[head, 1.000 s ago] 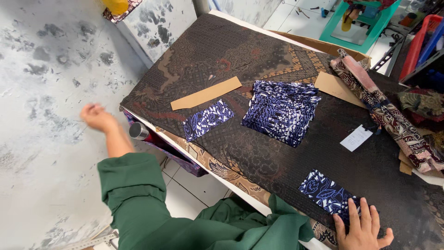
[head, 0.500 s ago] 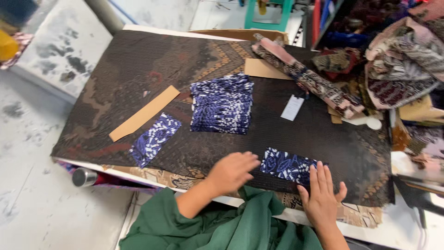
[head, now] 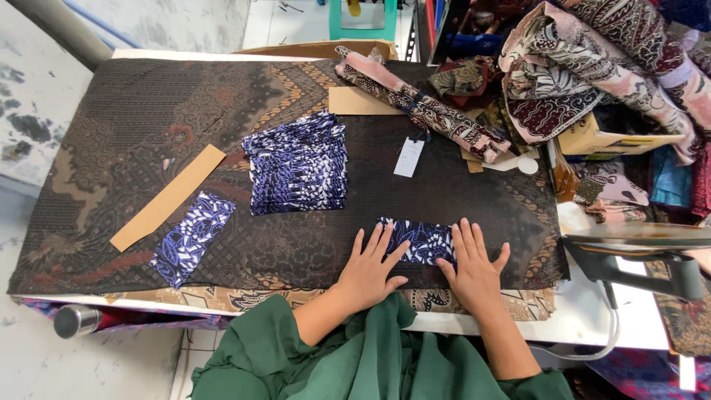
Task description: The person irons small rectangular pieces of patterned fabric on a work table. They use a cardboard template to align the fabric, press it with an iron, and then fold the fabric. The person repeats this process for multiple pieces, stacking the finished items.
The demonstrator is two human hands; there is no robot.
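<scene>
1. A view from above of a work table (head: 592,326) covered by a dark brown batik cloth (head: 148,133). A person in green sleeves (head: 370,363) leans over its near edge.
2. The left hand (head: 368,270) lies flat and open, fingers spread, palm down. Its fingertips rest on the left end of a small blue patterned piece (head: 418,241).
3. The right hand (head: 474,270) is also flat and open, fingers spread. It presses on the right end of the same piece.
4. That blue piece lies on the dark cloth near the front edge of the table, between the two hands and partly under their fingers.
5. Behind the hands, near the middle of the cloth, sits a stack (head: 298,163) of matching blue patterned pieces.
6. To the left, a single blue strip (head: 192,237) lies at a slant, just beside a long tan card strip (head: 169,196).
7. A white tag (head: 409,157) lies behind the hands, right of the stack.
8. A rolled pink and brown fabric (head: 429,111) lies across the far side, partly over a tan card (head: 355,101).
9. Heaped patterned fabrics (head: 592,67) fill the far right corner.
10. An iron (head: 641,255) stands on the right edge of the table, well apart from the right hand.
</scene>
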